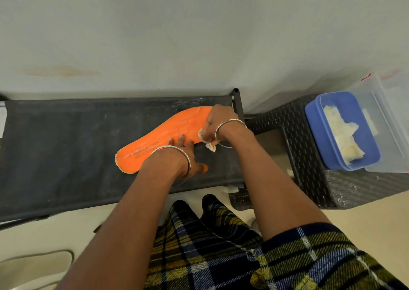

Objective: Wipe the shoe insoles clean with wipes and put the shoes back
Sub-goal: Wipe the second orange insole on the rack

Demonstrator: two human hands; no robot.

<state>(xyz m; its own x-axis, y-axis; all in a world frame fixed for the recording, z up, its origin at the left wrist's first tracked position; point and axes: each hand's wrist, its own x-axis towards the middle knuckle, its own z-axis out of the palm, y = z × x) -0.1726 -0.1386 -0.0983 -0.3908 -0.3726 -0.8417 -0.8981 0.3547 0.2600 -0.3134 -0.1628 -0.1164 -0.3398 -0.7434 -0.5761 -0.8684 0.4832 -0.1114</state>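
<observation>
Orange insole — flat, curved, frayed-edged — pressed by left grip, fingers straight; right grip clutches crumpled white wipe.

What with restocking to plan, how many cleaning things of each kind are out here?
orange insole: 1
wipe, gripped by the right hand: 1
blue tub, holding more wipes too bunched to count: 1
Total: 3

We get soft, even indoor light, fairly bright, no hard shadows or glare. The pale wall looks flat. Wide-angle bend curves the dark bench and stretches the corners. Print on the orange insole is slightly smeared; bottom-left corner is soft.
</observation>
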